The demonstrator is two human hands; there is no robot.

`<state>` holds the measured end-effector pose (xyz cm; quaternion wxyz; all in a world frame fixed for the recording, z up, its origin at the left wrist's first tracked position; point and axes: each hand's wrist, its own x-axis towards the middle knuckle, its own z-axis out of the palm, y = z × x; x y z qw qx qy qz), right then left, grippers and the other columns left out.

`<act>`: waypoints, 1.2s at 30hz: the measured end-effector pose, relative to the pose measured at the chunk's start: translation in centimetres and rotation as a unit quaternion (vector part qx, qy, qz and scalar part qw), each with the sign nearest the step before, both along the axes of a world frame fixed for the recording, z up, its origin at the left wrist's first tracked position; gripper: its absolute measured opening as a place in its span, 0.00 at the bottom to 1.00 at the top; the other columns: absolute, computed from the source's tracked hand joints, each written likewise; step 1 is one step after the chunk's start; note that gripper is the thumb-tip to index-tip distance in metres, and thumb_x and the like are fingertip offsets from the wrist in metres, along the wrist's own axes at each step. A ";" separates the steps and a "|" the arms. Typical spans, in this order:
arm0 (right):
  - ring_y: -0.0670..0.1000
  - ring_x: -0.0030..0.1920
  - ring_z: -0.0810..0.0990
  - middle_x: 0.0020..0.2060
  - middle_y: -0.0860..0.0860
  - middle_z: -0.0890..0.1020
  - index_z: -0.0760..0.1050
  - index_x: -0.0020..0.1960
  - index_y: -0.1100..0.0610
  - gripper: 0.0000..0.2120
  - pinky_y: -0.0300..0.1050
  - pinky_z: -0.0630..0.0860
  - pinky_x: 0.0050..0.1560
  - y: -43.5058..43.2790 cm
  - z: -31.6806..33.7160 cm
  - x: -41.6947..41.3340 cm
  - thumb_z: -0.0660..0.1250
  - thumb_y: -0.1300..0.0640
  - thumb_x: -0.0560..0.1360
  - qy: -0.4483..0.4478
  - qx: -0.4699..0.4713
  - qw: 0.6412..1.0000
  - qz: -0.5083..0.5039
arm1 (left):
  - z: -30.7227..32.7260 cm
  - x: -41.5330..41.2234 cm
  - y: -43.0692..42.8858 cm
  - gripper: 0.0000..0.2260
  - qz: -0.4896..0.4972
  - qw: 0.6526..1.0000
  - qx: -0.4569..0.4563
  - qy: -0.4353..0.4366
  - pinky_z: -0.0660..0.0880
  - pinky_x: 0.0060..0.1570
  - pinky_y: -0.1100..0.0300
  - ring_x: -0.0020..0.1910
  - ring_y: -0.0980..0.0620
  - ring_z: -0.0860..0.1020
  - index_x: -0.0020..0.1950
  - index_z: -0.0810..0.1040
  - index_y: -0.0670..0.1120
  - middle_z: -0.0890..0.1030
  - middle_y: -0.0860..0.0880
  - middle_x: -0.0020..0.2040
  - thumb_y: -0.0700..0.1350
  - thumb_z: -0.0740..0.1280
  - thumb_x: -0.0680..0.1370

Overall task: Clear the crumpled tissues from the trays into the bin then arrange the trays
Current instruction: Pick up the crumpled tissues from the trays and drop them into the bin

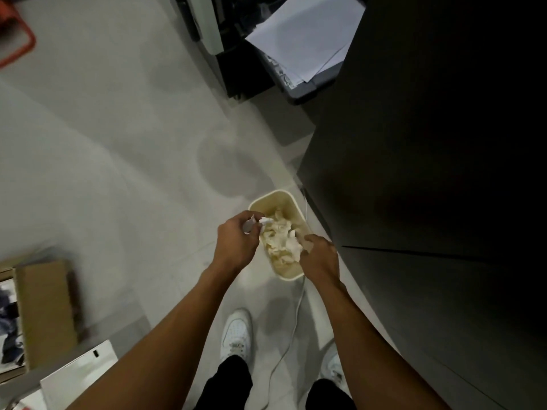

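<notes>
A small cream bin (291, 275) stands on the floor beside a dark cabinet, with a heap of crumpled tissues (281, 239) inside. My left hand (236, 239) hovers over the bin's left rim, its fingers curled round a crumpled white tissue (257, 224). Over the right rim, my right hand (318, 255) has curled fingers pinching another tissue (300, 239) that blends into the heap. No trays are in view.
A dark cabinet (429, 173) fills the right side. A printer with white paper sheets (307, 39) sits at the top. A white cable (291, 329) runs past my white shoes (236, 334). Cardboard boxes (44, 309) lie at the lower left, and a red object (17, 45) at the top left.
</notes>
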<state>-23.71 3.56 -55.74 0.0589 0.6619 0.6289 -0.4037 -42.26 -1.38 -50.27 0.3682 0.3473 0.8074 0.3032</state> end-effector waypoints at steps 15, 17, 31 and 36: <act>0.60 0.65 0.77 0.64 0.55 0.79 0.74 0.69 0.58 0.17 0.50 0.75 0.64 0.8 -1.2 3.0 0.63 0.58 0.80 -0.001 -0.065 0.996 0.057 | -5.0 3.0 2.7 0.21 -0.175 0.972 -0.156 0.028 0.74 0.60 0.58 0.61 0.43 0.80 0.70 0.78 0.48 0.82 0.45 0.63 0.48 0.73 0.77; 0.58 0.60 0.80 0.59 0.55 0.81 0.76 0.64 0.57 0.14 0.48 0.77 0.58 1.1 -0.5 3.1 0.64 0.58 0.80 0.005 -0.064 0.997 0.042 | -5.3 3.2 2.4 0.24 -0.213 0.953 -0.211 0.050 0.74 0.62 0.54 0.64 0.41 0.78 0.73 0.75 0.47 0.80 0.43 0.67 0.47 0.72 0.78; 0.56 0.69 0.75 0.69 0.53 0.77 0.73 0.73 0.56 0.22 0.39 0.71 0.57 0.7 15.4 2.6 0.68 0.60 0.79 0.070 -0.028 0.997 -0.036 | 8.6 3.0 1.2 0.14 -0.158 0.977 -0.140 0.016 0.74 0.58 0.60 0.56 0.48 0.82 0.64 0.81 0.46 0.84 0.48 0.58 0.44 0.68 0.79; 0.56 0.72 0.71 0.71 0.51 0.75 0.71 0.75 0.50 0.23 0.50 0.74 0.66 -0.2 25.3 2.4 0.68 0.56 0.80 0.095 0.002 0.993 -0.075 | 18.5 3.9 1.4 0.14 -0.156 0.983 -0.092 -0.001 0.75 0.58 0.60 0.55 0.49 0.82 0.64 0.80 0.47 0.84 0.48 0.57 0.44 0.69 0.79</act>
